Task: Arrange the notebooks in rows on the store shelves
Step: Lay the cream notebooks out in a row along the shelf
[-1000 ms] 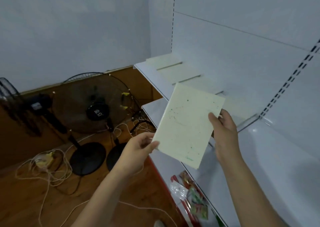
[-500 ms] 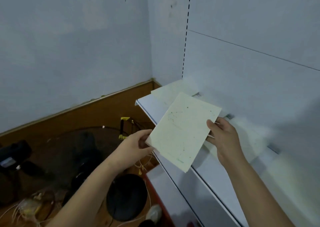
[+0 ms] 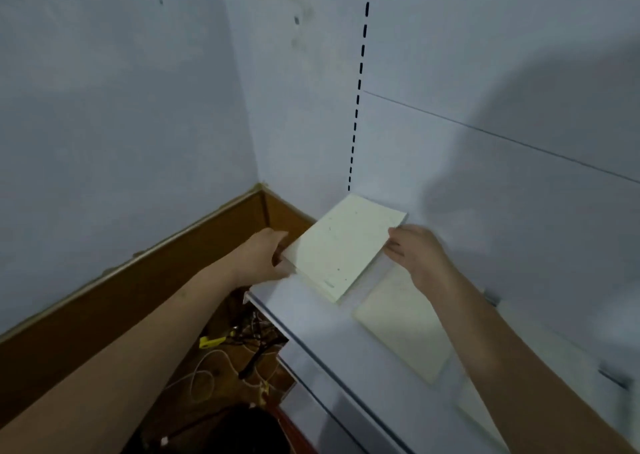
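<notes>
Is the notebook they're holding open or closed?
Closed. The notebook shows only its speckled cream cover, no spread pages; the left hand and right hand grip its opposite edges.

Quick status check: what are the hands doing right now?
Left hand, right hand gripping cream notebook. Over shelf corner. Second notebook alongside, not blocking.

A cream, lightly speckled notebook sits tilted at the far left end of the white shelf, over another beneath it. At its four o'clock, a second pale notebook lies flat on the shelf.
</notes>
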A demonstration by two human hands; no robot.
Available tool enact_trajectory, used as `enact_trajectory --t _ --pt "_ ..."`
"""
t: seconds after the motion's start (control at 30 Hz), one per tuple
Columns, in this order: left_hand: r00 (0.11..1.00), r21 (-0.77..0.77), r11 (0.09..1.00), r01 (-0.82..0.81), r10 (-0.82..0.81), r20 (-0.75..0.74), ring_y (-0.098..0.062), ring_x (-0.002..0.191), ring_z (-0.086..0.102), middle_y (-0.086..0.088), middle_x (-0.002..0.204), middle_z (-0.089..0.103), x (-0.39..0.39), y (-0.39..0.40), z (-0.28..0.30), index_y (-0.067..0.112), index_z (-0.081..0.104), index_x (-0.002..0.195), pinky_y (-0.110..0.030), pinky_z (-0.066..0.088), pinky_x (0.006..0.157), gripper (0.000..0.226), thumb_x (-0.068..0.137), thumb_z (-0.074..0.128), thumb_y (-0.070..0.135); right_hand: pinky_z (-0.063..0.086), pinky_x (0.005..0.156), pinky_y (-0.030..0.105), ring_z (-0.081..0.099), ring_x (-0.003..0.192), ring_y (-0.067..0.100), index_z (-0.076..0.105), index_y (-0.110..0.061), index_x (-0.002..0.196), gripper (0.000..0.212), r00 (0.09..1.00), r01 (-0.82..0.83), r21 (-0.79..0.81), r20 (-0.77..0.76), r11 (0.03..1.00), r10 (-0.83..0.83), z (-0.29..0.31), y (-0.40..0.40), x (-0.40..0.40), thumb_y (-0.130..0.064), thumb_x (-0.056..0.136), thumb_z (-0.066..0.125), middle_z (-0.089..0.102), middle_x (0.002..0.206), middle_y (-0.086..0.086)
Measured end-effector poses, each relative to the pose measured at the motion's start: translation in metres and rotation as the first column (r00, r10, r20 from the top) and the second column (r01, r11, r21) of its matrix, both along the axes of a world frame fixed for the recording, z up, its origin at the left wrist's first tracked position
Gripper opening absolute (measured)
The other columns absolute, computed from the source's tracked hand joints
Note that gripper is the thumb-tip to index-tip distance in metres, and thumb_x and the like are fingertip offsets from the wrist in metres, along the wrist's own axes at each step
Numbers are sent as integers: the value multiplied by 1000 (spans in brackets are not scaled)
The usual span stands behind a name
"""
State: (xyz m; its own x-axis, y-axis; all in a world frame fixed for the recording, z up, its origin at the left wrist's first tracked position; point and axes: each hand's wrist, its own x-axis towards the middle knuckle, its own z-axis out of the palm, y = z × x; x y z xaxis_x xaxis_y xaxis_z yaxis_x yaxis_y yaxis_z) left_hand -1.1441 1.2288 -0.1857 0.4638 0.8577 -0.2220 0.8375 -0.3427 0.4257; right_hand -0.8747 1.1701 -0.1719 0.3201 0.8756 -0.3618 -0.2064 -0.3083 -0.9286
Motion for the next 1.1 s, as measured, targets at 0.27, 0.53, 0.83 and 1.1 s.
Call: enact_trajectory --t 0.27,0.53,0.83,1.1 --pt "995 -94 991 91 -95 -36 -8 92 58 7 104 63 6 48 -31 22 62 112 -24 50 75 35 83 76 34 33 63 26 34 63 13 53 -16 92 7 990 -8 -289 -136 957 -33 -1 31 -10 -16 92 59 44 87 0" --pt "977 -142 973 180 -194 -93 -6 87 52 9 100 57 11 66 -29 23 59 106 -20 39 66 31 82 77 33 39 62 28 45 62 20 44 -10 82 17 971 122 -333 -157 935 -182 10 43 -10 -18 94 53 45 76 7" --pt "949 -305 939 158 -230 -217 -16 127 48 1 148 46 9 69 -12 22 40 142 -29 42 101 73 81 78 36 32 62 27 34 65 11 51 -20 83 14 993 62 -312 -74 948 -89 16 39 -17 -29 91 56 36 78 -4" --pt "970 138 963 232 -239 38 -16 136 42 1 153 40 90 9 57 21 28 154 -22 30 105 70 95 59 43 23 112 30 32 142 18 37 -19 148 49 902 175 -23 405 984 -151 47 -37 25 -37 103 39 32 157 -1"
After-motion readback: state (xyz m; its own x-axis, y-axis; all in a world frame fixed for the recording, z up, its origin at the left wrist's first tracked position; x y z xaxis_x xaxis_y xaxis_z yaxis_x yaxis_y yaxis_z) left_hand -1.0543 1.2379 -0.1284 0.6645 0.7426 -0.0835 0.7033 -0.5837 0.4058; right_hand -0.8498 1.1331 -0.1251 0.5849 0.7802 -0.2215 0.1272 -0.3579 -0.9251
